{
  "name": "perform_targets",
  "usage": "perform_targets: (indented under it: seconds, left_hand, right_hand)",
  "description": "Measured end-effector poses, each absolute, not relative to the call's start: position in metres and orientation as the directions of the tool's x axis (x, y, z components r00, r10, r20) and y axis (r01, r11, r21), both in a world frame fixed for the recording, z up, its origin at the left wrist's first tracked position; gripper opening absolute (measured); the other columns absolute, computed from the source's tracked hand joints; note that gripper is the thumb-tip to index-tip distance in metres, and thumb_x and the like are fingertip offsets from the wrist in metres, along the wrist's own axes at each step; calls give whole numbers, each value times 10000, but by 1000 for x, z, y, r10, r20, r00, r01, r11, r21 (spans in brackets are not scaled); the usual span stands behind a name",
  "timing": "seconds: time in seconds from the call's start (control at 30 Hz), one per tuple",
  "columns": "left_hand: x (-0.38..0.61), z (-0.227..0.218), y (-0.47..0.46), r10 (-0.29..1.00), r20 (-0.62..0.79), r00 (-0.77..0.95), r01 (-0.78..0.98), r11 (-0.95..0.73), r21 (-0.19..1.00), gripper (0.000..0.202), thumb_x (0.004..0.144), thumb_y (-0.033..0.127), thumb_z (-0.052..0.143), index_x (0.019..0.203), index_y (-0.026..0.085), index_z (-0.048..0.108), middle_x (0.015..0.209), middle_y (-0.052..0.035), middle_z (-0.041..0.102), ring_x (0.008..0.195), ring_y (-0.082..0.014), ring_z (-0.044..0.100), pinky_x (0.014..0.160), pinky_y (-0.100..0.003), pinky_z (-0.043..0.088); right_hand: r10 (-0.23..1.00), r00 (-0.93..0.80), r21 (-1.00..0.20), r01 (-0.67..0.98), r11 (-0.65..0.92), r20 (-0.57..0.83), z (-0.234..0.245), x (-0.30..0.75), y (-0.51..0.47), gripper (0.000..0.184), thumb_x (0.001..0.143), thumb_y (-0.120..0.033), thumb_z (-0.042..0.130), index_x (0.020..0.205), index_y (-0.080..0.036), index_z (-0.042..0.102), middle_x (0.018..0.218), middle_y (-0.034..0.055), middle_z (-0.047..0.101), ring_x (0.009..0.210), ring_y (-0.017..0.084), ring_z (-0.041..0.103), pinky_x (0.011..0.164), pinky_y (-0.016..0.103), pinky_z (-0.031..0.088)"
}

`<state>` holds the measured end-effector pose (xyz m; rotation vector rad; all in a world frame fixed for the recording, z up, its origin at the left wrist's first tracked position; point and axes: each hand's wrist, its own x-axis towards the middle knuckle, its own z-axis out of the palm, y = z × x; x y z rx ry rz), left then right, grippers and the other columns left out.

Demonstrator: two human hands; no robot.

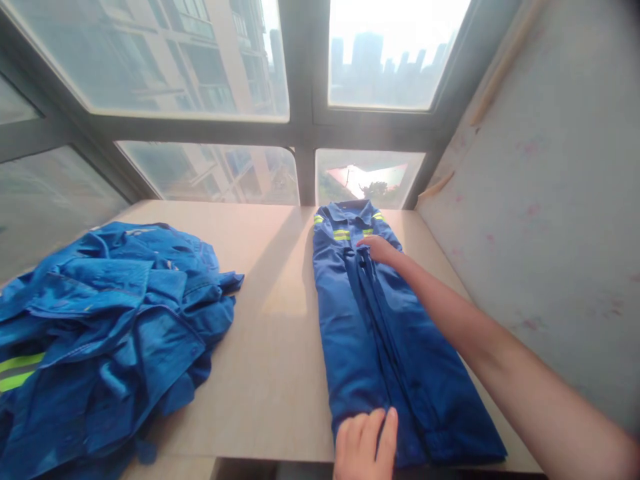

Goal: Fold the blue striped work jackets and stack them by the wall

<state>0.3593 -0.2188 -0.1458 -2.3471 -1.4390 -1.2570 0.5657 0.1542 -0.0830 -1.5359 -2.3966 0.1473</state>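
Head view: a folded blue work garment (395,347) with yellow-green reflective bands lies lengthwise on the right half of the wooden tabletop (270,347), its collar toward the window (200,60). The right hand (377,248) rests flat and open just below the collar. The left hand (365,443) lies spread on the near hem at the tabletop's edge, gripping nothing. The cloth looks soft, light and limp, likely to sag and unfold unless taken at both ends or along its folded edges. A loose heap of similar blue clothing (110,320) sits well apart to the left, and a pale wall (550,200) stands close on the right, crowding that arm.
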Motion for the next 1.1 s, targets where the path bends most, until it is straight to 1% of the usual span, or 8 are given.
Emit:
perform_targets:
  seconds: [0.1,0.2,0.33,0.43,0.53,0.63,0.9,1.1]
  left_hand:
    - [374,-150,-213,673,691,263,760,-586,281,318,971,150,444,1068,265,725,946,-23,770,772,-171,688,750,-306,524]
    - [371,-157,-218,703,657,272,779,-562,278,314,962,136,455,1077,258,720,1037,-32,762,862,-182,695,799,-308,529]
    - [363,-166,-224,742,623,247,809,-512,289,342,888,102,525,1123,268,711,1098,-54,740,1069,-218,666,897,-326,524]
    - [360,-165,-221,706,645,292,773,-571,276,291,905,174,507,1086,252,721,1013,-50,755,1013,-221,674,958,-372,491]
    - [357,-158,-216,673,669,315,750,-609,259,301,934,187,459,1070,239,723,985,-34,769,936,-193,682,943,-356,473]
    - [355,-151,-216,652,674,348,748,-626,220,332,926,129,447,1056,256,725,998,-16,776,920,-165,686,891,-311,482]
    - [358,-135,-208,637,613,466,687,-698,202,373,990,172,369,1096,237,721,1083,-61,761,976,-181,678,886,-312,475]
    - [356,-114,-198,617,595,515,607,-752,255,373,995,197,358,1125,199,708,1108,-85,752,980,-190,670,878,-328,466]
  right_hand:
    - [939,-298,-285,897,337,170,-92,562,143,408,814,-23,476,1098,-165,731,1112,85,737,1041,198,663,951,295,481]
    - [960,-237,-334,901,275,151,-96,538,136,306,941,-192,485,1172,-202,686,1113,77,729,1039,193,659,927,291,481]
    - [988,-132,-380,912,153,82,-106,501,129,382,915,-421,601,1220,-193,621,981,112,739,949,268,688,822,350,510]
    - [994,-93,-416,903,108,56,-111,484,129,408,876,-355,648,1242,-185,585,981,110,735,930,270,693,801,341,510]
    - [992,-89,-464,878,119,86,-105,485,135,387,931,-232,520,1315,-192,521,1016,59,728,953,204,681,830,283,500]
    - [988,-80,-479,868,133,129,-98,500,141,396,984,-214,386,1371,-181,463,1056,51,708,982,177,661,870,275,493]
    - [986,-127,-360,920,157,104,-128,520,118,303,956,-91,408,1148,-188,622,1139,136,647,995,221,657,848,305,499]
    - [975,-176,-331,919,212,135,-129,518,116,329,967,-102,410,1250,-151,571,1169,154,621,1109,232,606,957,330,471]
